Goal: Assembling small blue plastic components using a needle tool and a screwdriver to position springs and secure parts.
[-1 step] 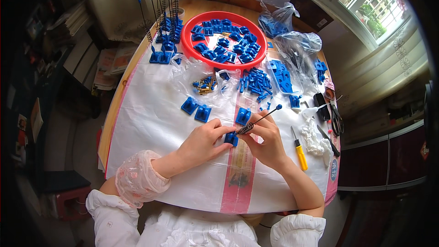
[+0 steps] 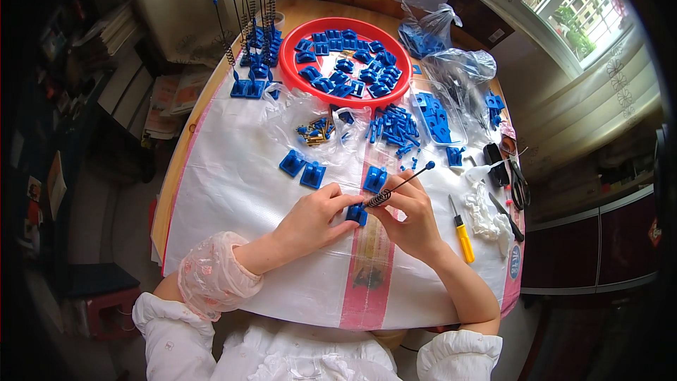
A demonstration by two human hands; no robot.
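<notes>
I am viewing the work from above, taking the red round tray (image 2: 289, 63) as the landmark.

1. Well below the tray, near the tabletop's (image 2: 185, 142) front edge, the left hand (image 2: 310, 220) is pinching a small blue plastic base (image 2: 357, 214) between thumb and fingers, its grip clamped on the part. I am judging that this is steadying the base against the white woven sheet (image 2: 233, 190).
2. The right hand (image 2: 411, 217) is closing its grip on a spring-and-rod piece (image 2: 395, 187), a coil with a thin black rod ending in a blue ball tip. The coil end is meeting the base; the rod is slanting up toward the tray, which seems to keep it aligned with the base's socket.
3. Between the hands and the tray, three loose blue bases (image 2: 305, 168) are lying within reach.
4. The tray is holding many blue parts, too many to count reliably.
5. Left of the tray, finished assemblies (image 2: 254, 56) are standing upright, at least six rods showing.
6. Below the tray, one clear bag of brass-coloured fittings (image 2: 316, 129) and a pile of blue pins (image 2: 392, 127) are lying.
7. Right of the hands, one yellow-handled screwdriver (image 2: 462, 233) is resting beside scissors (image 2: 520, 180).
</notes>
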